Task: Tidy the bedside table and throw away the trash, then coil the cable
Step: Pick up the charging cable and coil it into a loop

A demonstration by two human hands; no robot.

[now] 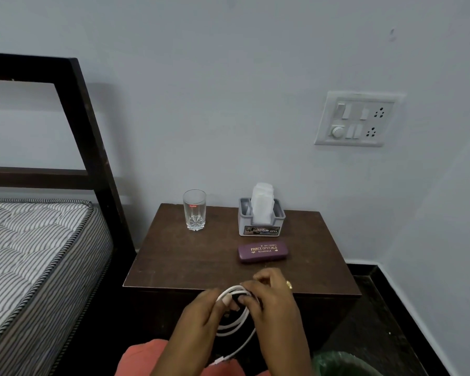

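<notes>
The white cable [232, 316] hangs in several loops between the two hands, held in the air just in front of the counter's [196, 256] near edge, with its free end and plug trailing down toward the person's lap. The left hand [198, 318] pinches the gathered loops at their top, fingers [225, 301] closed on the strands; the right hand [272, 297] is curled over the same spot, its fingers closed around the bundle, though whether it is gripping or feeding a fresh turn is hard to tell, since the hands overlap there. Coiling looks well along, with only the tail left to take in. To finish cleanly, the left hand should keep the pinch fixed as the anchor while the right draws the tail up in a loop matching the others, letting the cable roll slightly in the fingers so it does not kink. The last stretch could be wrapped around the bundle to lock it, with no sharp bend at the plug. The counter itself seems tidy: a glass [194, 210] at the back left, a tissue holder [261, 221] at the back right, a purple case [262, 251] in front of it, all apart from one another. A green-lined bin [342, 365] sits low at right, so the tail must not drop in.
</notes>
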